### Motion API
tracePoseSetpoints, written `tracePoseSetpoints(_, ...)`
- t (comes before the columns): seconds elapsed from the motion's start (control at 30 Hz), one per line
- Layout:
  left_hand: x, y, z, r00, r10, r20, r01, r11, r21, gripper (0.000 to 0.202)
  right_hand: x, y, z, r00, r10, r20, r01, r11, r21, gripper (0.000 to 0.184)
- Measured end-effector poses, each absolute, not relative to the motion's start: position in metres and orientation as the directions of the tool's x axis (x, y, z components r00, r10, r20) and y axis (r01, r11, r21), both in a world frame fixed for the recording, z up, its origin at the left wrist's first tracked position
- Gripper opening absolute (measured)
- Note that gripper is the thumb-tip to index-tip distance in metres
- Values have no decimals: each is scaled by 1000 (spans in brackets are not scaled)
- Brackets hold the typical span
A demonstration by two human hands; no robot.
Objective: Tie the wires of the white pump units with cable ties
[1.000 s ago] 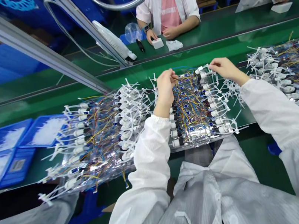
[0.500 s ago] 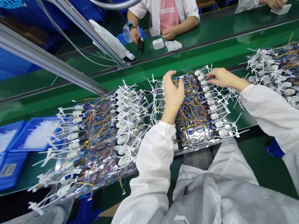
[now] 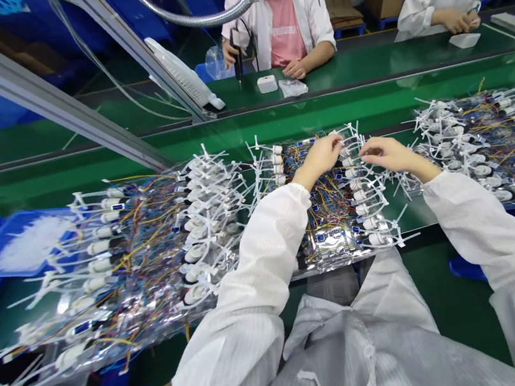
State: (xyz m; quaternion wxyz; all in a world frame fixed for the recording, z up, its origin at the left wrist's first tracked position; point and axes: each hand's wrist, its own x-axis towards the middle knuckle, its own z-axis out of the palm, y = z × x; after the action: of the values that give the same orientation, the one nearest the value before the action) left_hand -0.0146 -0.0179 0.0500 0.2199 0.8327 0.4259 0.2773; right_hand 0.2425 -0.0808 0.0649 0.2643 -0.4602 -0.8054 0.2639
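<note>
Just in front of me lies a bundle of small white-and-black cylindrical parts with coloured wires (image 3: 329,201) on shiny silver film, white cable ties (image 3: 387,199) sticking out from both sides. My left hand (image 3: 326,153) reaches over its far right corner, fingers pinched together at the white end of one part; what sits between the fingertips is too small to make out. Close by on the right, my right hand (image 3: 387,154) has thumb and forefinger drawn together at the thin end of a cable tie. A narrow gap separates the two hands.
More wired bundles lie at left (image 3: 149,248) and right (image 3: 497,144). Blue trays (image 3: 18,245) with loose white ties stand far left. A metal post (image 3: 132,134) rises left of centre. Across the green bench, one co-worker holds a black screwdriver-like tool (image 3: 238,60); another sits further right.
My left hand has swung right, from open above the bundle to pinching at its far right corner. My right hand stays nearby. The view has shifted slightly; the co-worker's tool is now upright.
</note>
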Motion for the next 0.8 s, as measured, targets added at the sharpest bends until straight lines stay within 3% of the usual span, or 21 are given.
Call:
tracePoseSetpoints(0.07,-11,-15,44,585,780,221,594,-598,538,23,248,-74,67,-325,919,224,588,382,-713,32)
tracePoseSetpoints(0.13,-10,-13,41,629,751,203,602,-635,484,21,251,-67,68,-286,922,259,629,385,-676,28)
tracePoseSetpoints(0.3,-17,-9,37,672,693,260,573,-709,410,21,243,-57,62,-487,853,187,758,519,-394,19)
tracePoseSetpoints(0.4,-23,-7,37,648,680,343,571,-732,372,28,235,-55,57,-512,844,160,805,537,-253,16)
tracePoseSetpoints(0.47,-27,-6,37,639,681,359,581,-732,355,30,232,-55,57,-518,838,174,803,546,-240,19)
tracePoseSetpoints(0.57,-31,-6,38,679,681,275,589,-729,350,29,233,-57,58,-548,813,196,764,582,-280,24)
tracePoseSetpoints(0.67,-35,-4,45,676,708,203,609,-692,387,23,233,-59,61,-614,778,130,737,625,-259,20)
tracePoseSetpoints(0.8,-37,4,66,614,742,268,618,-664,421,28,227,-60,61,-626,769,129,723,634,-273,21)
